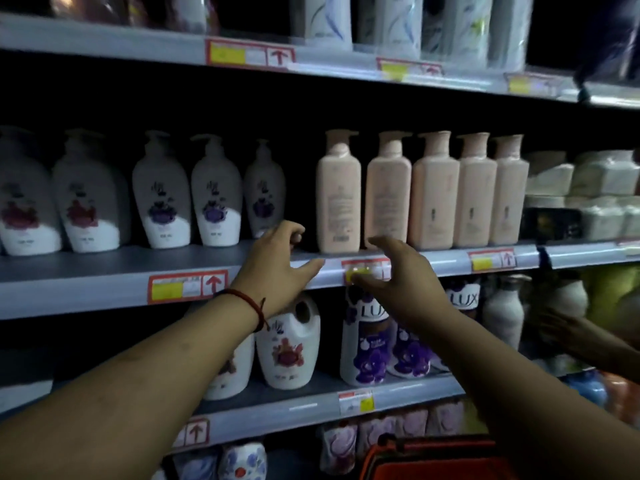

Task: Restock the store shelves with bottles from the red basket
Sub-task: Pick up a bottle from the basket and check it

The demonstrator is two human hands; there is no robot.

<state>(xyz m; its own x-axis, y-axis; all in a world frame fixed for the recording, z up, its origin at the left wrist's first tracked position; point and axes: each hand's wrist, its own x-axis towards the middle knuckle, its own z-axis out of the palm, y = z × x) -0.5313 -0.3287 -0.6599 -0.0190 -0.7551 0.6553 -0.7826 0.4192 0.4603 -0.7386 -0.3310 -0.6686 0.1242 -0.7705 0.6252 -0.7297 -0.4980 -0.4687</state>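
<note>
**Head view**

1. Edges. The middle shelf (104, 268) runs across the whole frame. Its front edge carries three price tags (188, 287).
2. Hands. The left hand (277, 261) and the right hand (398, 275) are both raised to this front edge, near each other but apart.
   - Left hand: fingers loosely curled, thumb stretched toward the right, holding nothing. A red cord (249, 303) circles the wrist.
   - Right hand: fingers and thumb spread wide, holding nothing. It covers part of the centre tag.
3. Open room. A dark gap on the middle shelf separates the white pump bottles (161, 199) from the pink bottles (338, 195). The fingertips of the left hand sit directly in front of this gap. The white bottles stand back from the edge, with a strip of shelf surface in front of them. The pink bottles stand close to the edge.
4. Counts. There are five white pump bottles on the left. The five pink bottles stand upright in one row on the right, side by side.
5. Lower area. Two white jugs (289, 348) stand on the shelf below, beside purple-labelled bottles (367, 341) whose number cannot be told.
6. The red basket (433, 459) sits at the bottom edge of the frame, beneath the right forearm. Its contents are hidden.
7. Another person's hand (571, 330) reaches in at the right.
</note>
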